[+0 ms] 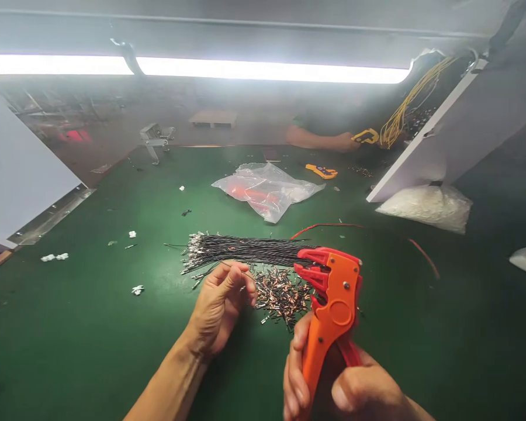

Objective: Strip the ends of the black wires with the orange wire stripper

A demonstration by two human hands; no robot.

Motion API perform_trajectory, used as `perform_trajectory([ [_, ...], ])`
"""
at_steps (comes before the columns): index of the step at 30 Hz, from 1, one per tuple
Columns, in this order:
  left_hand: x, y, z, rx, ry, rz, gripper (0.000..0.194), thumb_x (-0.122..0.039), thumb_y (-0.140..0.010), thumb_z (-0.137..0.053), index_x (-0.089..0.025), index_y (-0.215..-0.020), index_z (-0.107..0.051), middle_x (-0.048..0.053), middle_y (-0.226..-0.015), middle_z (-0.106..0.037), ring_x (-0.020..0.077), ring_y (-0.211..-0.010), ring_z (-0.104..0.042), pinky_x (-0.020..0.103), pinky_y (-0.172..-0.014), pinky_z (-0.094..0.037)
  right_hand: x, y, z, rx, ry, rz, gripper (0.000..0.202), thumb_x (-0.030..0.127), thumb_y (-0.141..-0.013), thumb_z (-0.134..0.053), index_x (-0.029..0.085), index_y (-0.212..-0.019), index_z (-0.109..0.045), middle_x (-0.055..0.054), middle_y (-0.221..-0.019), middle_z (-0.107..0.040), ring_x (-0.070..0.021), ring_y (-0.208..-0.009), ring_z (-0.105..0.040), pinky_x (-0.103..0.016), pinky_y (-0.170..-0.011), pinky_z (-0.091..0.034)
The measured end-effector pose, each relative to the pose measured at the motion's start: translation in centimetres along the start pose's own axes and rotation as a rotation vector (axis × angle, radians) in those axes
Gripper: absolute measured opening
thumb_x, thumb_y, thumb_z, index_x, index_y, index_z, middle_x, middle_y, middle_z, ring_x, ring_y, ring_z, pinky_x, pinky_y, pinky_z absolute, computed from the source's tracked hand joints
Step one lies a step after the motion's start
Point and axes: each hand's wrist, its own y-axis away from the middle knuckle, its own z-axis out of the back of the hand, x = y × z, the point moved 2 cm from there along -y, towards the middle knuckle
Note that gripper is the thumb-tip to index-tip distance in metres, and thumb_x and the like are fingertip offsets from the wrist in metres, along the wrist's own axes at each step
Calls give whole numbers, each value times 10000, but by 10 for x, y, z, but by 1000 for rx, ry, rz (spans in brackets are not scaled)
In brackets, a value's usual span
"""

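Note:
My left hand [221, 307] pinches a thin black wire [244, 272] between thumb and fingers. In my right hand [368, 386] is an orange and red wire stripper [335, 292], gripped by its handles, with its red jaws apart and facing left. Nothing sits between the jaws. Behind both hands lies a bundle of black wires [249, 248], with metal terminals [196, 248] gathered at its left end. A heap of short wire offcuts [284, 295] with copper ends lies between my hands.
A clear plastic bag [267, 190] with red contents lies on the green table [92, 339]. Beyond it are a yellow tool [321, 171] and a co-worker's arm [319, 139] near yellow wires [398, 111]. White panels [26, 164] flank the table; a filled bag [427, 207] sits right.

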Motion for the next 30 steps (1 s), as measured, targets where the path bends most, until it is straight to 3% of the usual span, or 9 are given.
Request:
perform_trajectory([
  [4,-3,1,0,-16,-64,-89,240,-473,-737,-828,-250,-802,-768,-15,-597,-662,106,-549,-571,238,-546,-472,-9,-2,-5,16,-36,-96,400,177,-652,-697,220,-1035,-589,-24,-830,-693,-189,-775,-659,-366,-780,-480],
  [8,-15,9,-4,-45,-203,-298,102,-293,-731,-861,-214,-775,-814,7,-706,-707,81,-642,-586,188,-586,-465,-7,-6,-11,-8,-68,-39,376,248,-690,-699,187,-1055,-627,-16,-753,-645,-158,-659,-614,-296,-655,-448],
  [10,-19,15,-9,-29,-351,-470,70,-177,-754,-831,-216,-810,-820,4,-742,-713,86,-698,-596,188,-615,-472,-5,-8,-12,1,-97,12,386,248,-690,-665,184,-1070,-634,-17,-747,-635,-151,-619,-595,-296,-633,-444],
  [13,-19,23,-17,12,-641,-779,231,-41,-816,-724,-226,-938,-789,-5,-781,-718,103,-725,-610,228,-637,-500,-3,-10,-12,13,-108,59,428,221,-650,-635,189,-1078,-640,-15,-769,-617,-149,-612,-562,-312,-638,-453],
  [15,-14,27,-22,44,-743,-905,280,12,-822,-683,-208,-980,-752,3,-808,-721,114,-723,-614,254,-627,-510,0,-10,-10,-2,-105,94,473,210,-608,-634,188,-1080,-647,-16,-794,-607,-158,-646,-552,-317,-651,-454],
  [18,-6,32,-26,61,-805,-972,315,40,-821,-660,-179,-1041,-717,2,-753,-702,112,-658,-598,261,-578,-504,5,-11,-11,-47,-104,149,499,203,-556,-633,185,-1054,-668,-23,-822,-620,-175,-697,-558,-328,-689,-450],
  [21,3,40,-27,-12,-853,-994,354,44,-832,-645,-166,-1114,-690,-12,-713,-679,96,-603,-596,237,-539,-501,10,-12,-15,-47,-114,184,470,208,-575,-633,197,-1043,-676,-31,-835,-659,-191,-723,-585,-332,-702,-454],
  [26,22,51,-33,-115,-901,-1033,353,55,-824,-636,-165,-1097,-676,-10,-717,-667,95,-570,-574,230,-503,-473,8,-10,-13,-100,4,200,452,279,-751,-646,258,-1202,-621,-64,-1010,-743,-268,-983,-658,-436,-946,-448],
  [30,25,52,-38,-149,-948,-991,210,4,-844,-628,-177,-943,-665,-5,-722,-682,100,-563,-583,230,-509,-488,2,-4,-5,-203,192,171,571,465,-858,-694,295,-1359,-481,-64,-1032,-725,-274,-1008,-679,-494,-1019,-433],
])
